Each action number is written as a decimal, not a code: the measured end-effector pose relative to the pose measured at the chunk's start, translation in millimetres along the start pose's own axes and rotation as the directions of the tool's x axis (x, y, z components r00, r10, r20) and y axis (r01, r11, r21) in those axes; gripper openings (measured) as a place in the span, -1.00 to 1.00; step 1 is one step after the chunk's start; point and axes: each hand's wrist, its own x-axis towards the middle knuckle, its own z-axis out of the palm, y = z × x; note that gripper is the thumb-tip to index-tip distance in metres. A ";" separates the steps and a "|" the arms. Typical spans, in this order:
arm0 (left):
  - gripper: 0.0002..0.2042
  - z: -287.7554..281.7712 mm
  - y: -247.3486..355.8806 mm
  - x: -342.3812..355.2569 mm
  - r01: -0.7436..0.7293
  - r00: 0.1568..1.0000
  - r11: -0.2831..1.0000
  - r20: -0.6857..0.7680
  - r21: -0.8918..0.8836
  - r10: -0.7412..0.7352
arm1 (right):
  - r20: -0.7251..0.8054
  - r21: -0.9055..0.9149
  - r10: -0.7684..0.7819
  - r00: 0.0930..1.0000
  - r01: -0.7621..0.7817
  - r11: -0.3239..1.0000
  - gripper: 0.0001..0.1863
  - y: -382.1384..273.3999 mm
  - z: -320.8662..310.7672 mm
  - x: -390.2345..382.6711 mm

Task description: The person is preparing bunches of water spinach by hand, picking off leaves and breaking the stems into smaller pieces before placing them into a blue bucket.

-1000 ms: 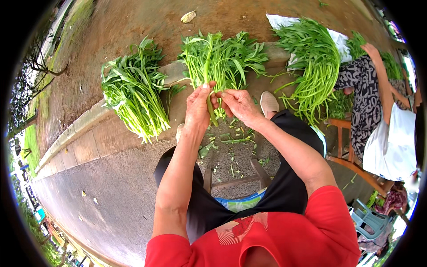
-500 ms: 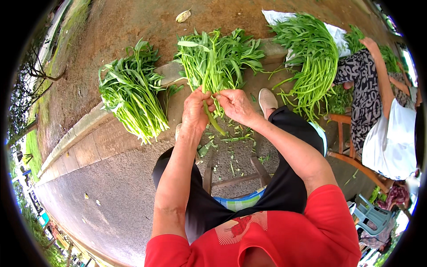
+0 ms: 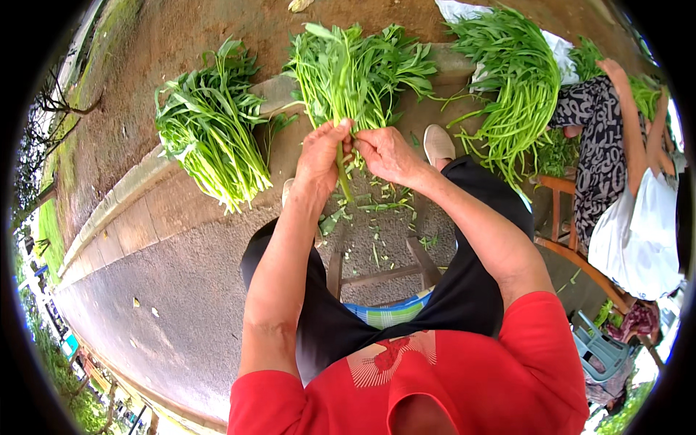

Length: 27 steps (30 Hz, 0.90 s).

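My left hand point(image 3: 322, 154) is closed around a long, thick green stalk point(image 3: 344, 185) whose lower end hangs beneath it. My right hand point(image 3: 384, 154) is pinched beside it, touching the left fingers; what its fingertips hold is hidden. Just beyond both hands lies a leafy bunch of greens point(image 3: 380, 76). Another bunch point(image 3: 214, 138) lies to the left, and a long-stemmed pile point(image 3: 511, 87) rests partly on white sheeting point(image 3: 562, 58) to the right. Cut scraps point(image 3: 384, 206) are scattered below my hands.
A concrete curb point(image 3: 134, 185) runs behind paving point(image 3: 159, 312). A wooden frame point(image 3: 377, 277) is between my legs. At right, a person in patterned clothing point(image 3: 602, 138) is beside an orange wooden chair point(image 3: 551, 206), with a blue plastic chair point(image 3: 594, 344) below.
Both hands and the stalk have moved slightly upward in view, along with the surrounding scene. The other person's arm at the right has shifted a little.
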 end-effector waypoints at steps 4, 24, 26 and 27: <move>-0.85 -16.2 20.2 6.2 -0.027 0.999 0.880 0.019 -0.474 0.041 | 0.156 0.521 0.379 0.912 -0.402 0.753 -0.69 -10.8 -6.6 0.9; -0.86 -25.8 39.1 3.1 -0.046 0.950 0.742 0.199 -0.669 0.239 | 0.523 0.532 0.214 0.825 -0.512 0.674 -0.75 -33.6 -20.3 -0.3; -0.85 -25.0 38.9 2.4 -0.039 0.934 0.756 0.246 -0.653 0.261 | 0.556 0.568 0.200 0.806 -0.545 0.617 -0.74 -35.1 -21.0 -0.4; -0.85 -24.2 38.7 2.1 -0.035 0.924 0.763 0.270 -0.645 0.271 | 0.569 0.587 0.179 0.802 -0.549 0.595 -0.74 -33.4 -20.2 -1.2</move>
